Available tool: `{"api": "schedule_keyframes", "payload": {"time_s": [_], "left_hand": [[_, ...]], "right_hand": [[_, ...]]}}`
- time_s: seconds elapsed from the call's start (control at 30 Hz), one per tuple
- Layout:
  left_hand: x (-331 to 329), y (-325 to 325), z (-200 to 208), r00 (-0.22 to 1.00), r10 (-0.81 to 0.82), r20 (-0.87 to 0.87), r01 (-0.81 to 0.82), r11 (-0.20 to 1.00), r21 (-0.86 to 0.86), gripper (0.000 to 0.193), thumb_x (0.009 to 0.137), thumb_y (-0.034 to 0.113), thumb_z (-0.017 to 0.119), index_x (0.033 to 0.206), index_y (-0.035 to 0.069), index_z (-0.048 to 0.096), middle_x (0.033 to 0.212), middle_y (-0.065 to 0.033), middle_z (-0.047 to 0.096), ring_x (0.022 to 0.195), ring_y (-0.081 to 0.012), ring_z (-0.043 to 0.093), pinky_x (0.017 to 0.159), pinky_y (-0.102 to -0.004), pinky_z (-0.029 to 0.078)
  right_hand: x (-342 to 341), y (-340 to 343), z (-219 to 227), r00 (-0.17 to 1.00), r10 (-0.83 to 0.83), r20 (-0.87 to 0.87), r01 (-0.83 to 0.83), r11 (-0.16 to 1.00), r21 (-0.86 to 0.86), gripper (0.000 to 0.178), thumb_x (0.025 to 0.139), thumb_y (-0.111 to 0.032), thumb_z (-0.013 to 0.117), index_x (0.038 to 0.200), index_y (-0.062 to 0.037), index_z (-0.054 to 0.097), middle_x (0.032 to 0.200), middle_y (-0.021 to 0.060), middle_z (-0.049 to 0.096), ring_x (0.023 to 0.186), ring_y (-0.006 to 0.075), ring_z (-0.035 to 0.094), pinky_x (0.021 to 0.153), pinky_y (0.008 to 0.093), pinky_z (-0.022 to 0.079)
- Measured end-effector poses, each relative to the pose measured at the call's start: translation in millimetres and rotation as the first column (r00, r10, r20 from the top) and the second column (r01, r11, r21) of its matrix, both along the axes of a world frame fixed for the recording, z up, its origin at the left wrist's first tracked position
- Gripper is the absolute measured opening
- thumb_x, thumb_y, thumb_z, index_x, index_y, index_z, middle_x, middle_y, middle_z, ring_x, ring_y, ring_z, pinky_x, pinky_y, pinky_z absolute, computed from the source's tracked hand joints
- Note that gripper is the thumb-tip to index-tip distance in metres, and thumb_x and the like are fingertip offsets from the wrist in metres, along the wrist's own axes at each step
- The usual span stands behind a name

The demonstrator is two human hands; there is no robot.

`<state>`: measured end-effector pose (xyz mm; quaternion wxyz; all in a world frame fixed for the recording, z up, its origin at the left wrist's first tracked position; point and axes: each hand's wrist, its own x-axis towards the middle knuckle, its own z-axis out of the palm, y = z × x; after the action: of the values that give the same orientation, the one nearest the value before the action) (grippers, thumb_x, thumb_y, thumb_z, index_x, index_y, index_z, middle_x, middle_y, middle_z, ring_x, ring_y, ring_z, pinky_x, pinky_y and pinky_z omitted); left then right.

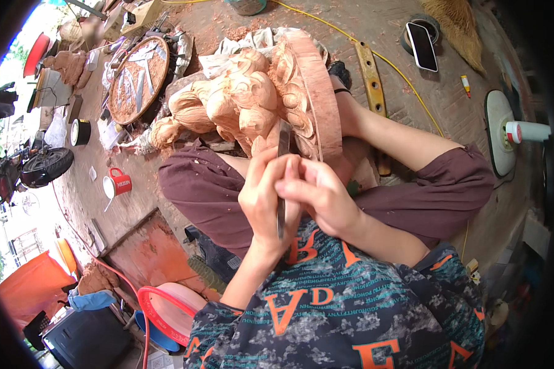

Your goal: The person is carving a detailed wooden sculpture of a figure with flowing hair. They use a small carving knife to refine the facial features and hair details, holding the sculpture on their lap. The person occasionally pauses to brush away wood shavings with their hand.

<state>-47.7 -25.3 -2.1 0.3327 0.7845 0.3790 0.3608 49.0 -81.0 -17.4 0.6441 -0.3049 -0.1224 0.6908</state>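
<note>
A reddish wooden carving (246, 101) with rounded, layered shapes rests just beyond my crossed legs, with a thick curved edge on its right side. My left hand (266, 200) is wrapped round a narrow metal carving chisel (281, 215). The chisel's flat upper end points away from me and overlaps the carving's near side; I cannot tell whether it touches the wood. My right hand (326, 194) is closed against the left, its thumb laid over the chisel's shaft. The fingers partly hide the middle of the tool.
A round tray (165, 61) of blades and shavings lies left of the carving. A yellow spirit level (370, 80) and a phone (421, 46) on a tape roll (436, 27) are to the right. Left of my knee stands a red mug (122, 182). A yellow cord (406, 80) crosses the floor.
</note>
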Motion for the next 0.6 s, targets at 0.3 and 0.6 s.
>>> {"api": "schedule_keyframes", "payload": {"time_s": [0.3, 0.6], "left_hand": [[1, 9, 10, 0.996, -0.033, -0.079, 0.029, 0.998, -0.052, 0.011, 0.086, 0.006, 0.062, 0.09, -0.004, 0.067, 0.088, -0.0163, 0.065, 0.075, -0.0246, 0.065, 0.069, -0.0307, 0.05], [3, 10, 21, 0.991, -0.046, -0.128, 0.056, 0.996, 0.073, 0.011, 0.082, 0.004, 0.064, 0.092, 0.001, 0.067, 0.092, -0.0154, 0.063, 0.074, -0.0323, 0.065, 0.065, -0.0359, 0.052]], "right_hand": [[3, 8, -3, 0.994, -0.006, -0.111, 0.008, 1.0, 0.013, 0.008, 0.091, -0.007, 0.063, 0.097, -0.0045, 0.059, 0.09, -0.0013, 0.061, 0.085, 0.0045, 0.057, 0.076, 0.0217, 0.048], [4, 6, 6, 0.995, -0.011, -0.1, 0.02, 0.997, 0.081, 0.007, 0.092, -0.008, 0.062, 0.097, -0.0041, 0.061, 0.092, -0.0001, 0.062, 0.085, 0.0043, 0.057, 0.077, 0.0215, 0.047]]}}
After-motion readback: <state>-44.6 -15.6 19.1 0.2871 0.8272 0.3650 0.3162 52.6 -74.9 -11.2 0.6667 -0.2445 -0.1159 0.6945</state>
